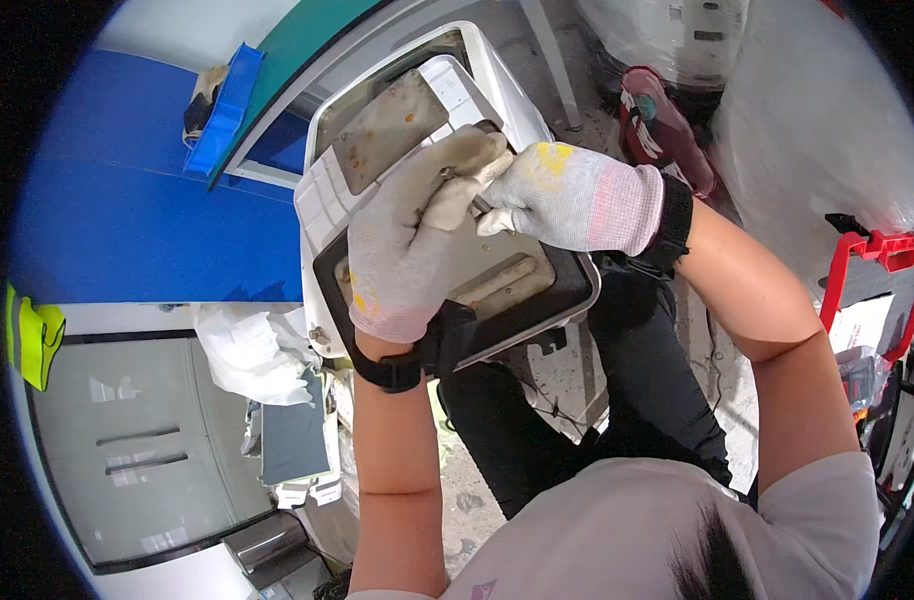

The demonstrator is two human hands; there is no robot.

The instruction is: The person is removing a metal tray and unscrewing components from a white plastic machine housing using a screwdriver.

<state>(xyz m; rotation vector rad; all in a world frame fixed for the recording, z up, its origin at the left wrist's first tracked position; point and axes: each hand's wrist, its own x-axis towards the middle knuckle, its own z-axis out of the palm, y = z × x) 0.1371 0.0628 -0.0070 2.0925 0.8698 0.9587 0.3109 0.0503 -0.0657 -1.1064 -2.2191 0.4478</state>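
Both hands wear pale knit work gloves with yellow smudges and meet over a white plastic housing [322, 200]. My left hand [417, 215] is curled, its fingers closed near the right hand's fingertips. My right hand [567, 195] is closed in a pinch from the right. A small greyish piece [480, 206] shows between the fingers; its kind is mostly hidden. The housing has stained, brown-spotted panels [392, 125] and a black-edged lower part [577, 285]. It stands tilted in front of my legs.
A blue surface [167, 190] with a blue bin [227, 110] lies left. White crumpled plastic [252, 350] hangs below it. On the right are a red shoe [667, 130], large wrapped white bundles [827, 110] and a red-framed case [877, 290]. A cable [715, 350] runs along the floor.
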